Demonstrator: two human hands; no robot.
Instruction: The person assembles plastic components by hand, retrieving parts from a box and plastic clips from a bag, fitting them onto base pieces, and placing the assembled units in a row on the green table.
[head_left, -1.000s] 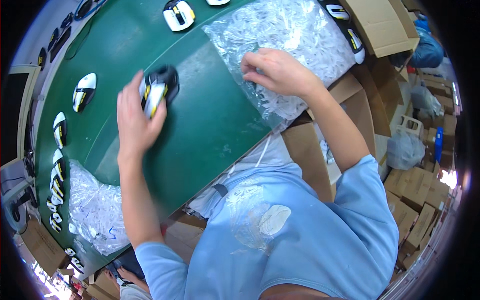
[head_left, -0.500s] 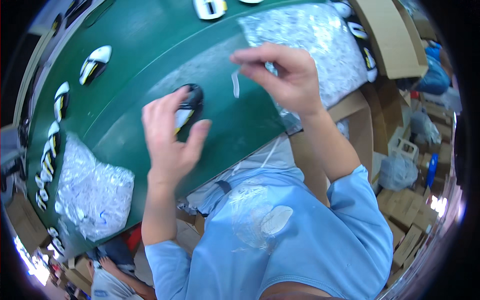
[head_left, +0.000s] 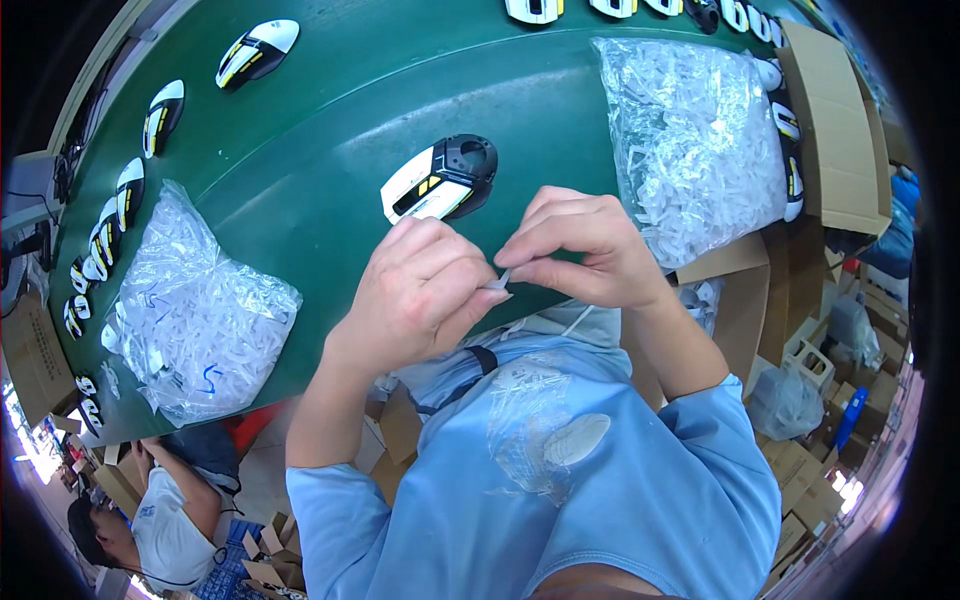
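My left hand (head_left: 418, 288) and my right hand (head_left: 582, 252) meet in front of my body, above the near edge of the green table. Between their pinched fingertips is a small translucent white plastic strip (head_left: 499, 282), held from both sides. Just beyond my left hand, a mouse-shaped housing (head_left: 430, 186) in white, black and yellow lies on the table, apart from my fingers. To the right of my right hand is a clear bag (head_left: 695, 165) full of similar translucent white pieces. Another such bag (head_left: 205, 325) lies at the left.
More white, black and yellow housings line the table's left side, one of them (head_left: 258, 52) at the far left, others along the far edge. An open cardboard box (head_left: 835, 130) stands at the right. Another person (head_left: 180, 515) sits at the lower left.
My left hand has left the housing, which now shows fully. Both hands have come together on the strip, formerly in my right hand alone. The view has shifted.
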